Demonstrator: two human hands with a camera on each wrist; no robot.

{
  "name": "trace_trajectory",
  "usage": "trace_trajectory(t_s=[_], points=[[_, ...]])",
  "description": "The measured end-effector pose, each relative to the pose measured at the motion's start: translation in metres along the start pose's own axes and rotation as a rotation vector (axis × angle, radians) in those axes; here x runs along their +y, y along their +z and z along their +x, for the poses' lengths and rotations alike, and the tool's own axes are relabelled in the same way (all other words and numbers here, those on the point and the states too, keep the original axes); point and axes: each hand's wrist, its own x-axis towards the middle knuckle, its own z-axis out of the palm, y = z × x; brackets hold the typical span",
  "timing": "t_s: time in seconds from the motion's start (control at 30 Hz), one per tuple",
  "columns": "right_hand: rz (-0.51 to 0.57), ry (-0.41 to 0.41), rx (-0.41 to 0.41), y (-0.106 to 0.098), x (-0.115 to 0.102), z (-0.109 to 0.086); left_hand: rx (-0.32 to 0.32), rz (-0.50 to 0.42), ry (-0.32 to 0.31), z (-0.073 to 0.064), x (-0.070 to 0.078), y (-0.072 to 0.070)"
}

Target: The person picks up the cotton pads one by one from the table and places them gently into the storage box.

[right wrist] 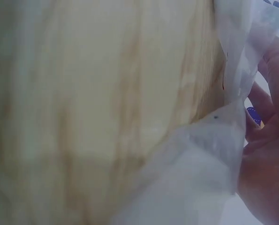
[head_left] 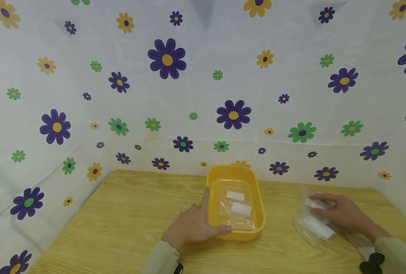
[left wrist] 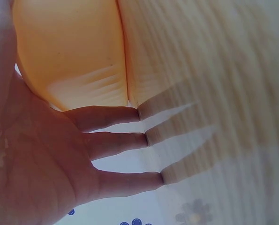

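A yellow plastic tray (head_left: 260, 213) stands on the wooden table, and a clear zip bag (head_left: 225, 207) with two white pieces inside lies in it. My left hand (head_left: 194, 226) rests at the tray's left side, thumb over the near rim. In the left wrist view its fingers (left wrist: 116, 140) are spread straight, tips down on the table beside the tray. Over to the right, my right hand (head_left: 343, 213) pinches a clear plastic bag (head_left: 306, 224) holding white pieces. The right wrist view has this bag (right wrist: 191, 159) hanging crumpled beside the palm.
Another piece of clear plastic (head_left: 358, 243) lies under the right forearm. The wooden table (head_left: 120, 224) reaches back to a white curtain (head_left: 203, 87) printed with flowers, which also hangs along both sides. The tray's far end is close to that curtain.
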Motion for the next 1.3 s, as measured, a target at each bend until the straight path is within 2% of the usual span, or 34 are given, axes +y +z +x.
trace_trajectory(t_s=[0.27, 0.37, 0.53, 0.73, 0.97, 1.3], points=[[0.057, 0.029, -0.018, 0.0, 0.003, 0.004, -0.003, -0.007, -0.007, 0.0, -0.001, 0.0], [0.064, 0.012, -0.008, 0.0, 0.005, 0.004, -0.003, -0.006, -0.006, 0.001, -0.001, 0.001], [0.049, -0.056, 0.053, 0.0, 0.006, 0.003, -0.01, -0.003, -0.008, 0.001, -0.001, 0.0], [0.073, -0.041, 0.064, -0.001, 0.004, 0.001, -0.013, 0.002, -0.013, 0.002, -0.001, 0.0], [0.026, -0.018, 0.05, -0.007, -0.003, -0.001, -0.02, -0.007, -0.005, 0.002, -0.001, 0.0], [-0.033, -0.066, 0.096, -0.013, -0.016, -0.004, -0.016, -0.008, -0.016, 0.002, -0.001, -0.001]])
